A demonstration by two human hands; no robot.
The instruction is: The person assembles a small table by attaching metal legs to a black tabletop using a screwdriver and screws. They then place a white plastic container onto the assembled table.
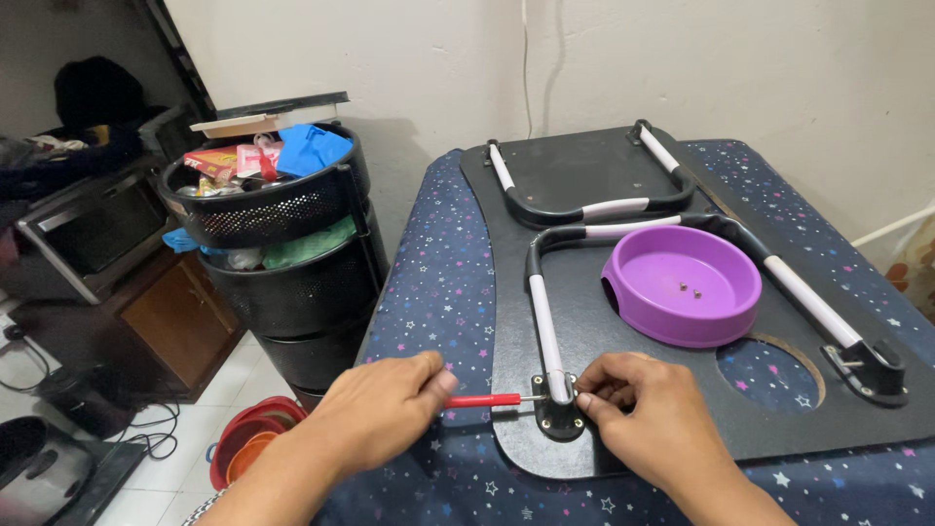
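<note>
My left hand point(382, 414) grips a red-handled screwdriver point(484, 399) whose thin shaft points right into the hinge bracket point(558, 417) of a folding leg. My right hand point(651, 419) pinches the other side of that bracket with its fingertips. The bracket sits at the near edge of a black lap-table top point(623, 390) lying upside down. A black and white tube leg point(545, 326) rises from the bracket. A purple bowl point(682, 284) with two small screws point(690, 289) inside rests on the board.
The board lies on a dark blue star-print cloth point(438, 282). A second folded leg point(594, 206) is at the far end, and a round hole point(769, 368) is at the board's right. A black tiered basket rack point(278, 229) full of packets stands left, with coloured basins point(251, 450) on the floor.
</note>
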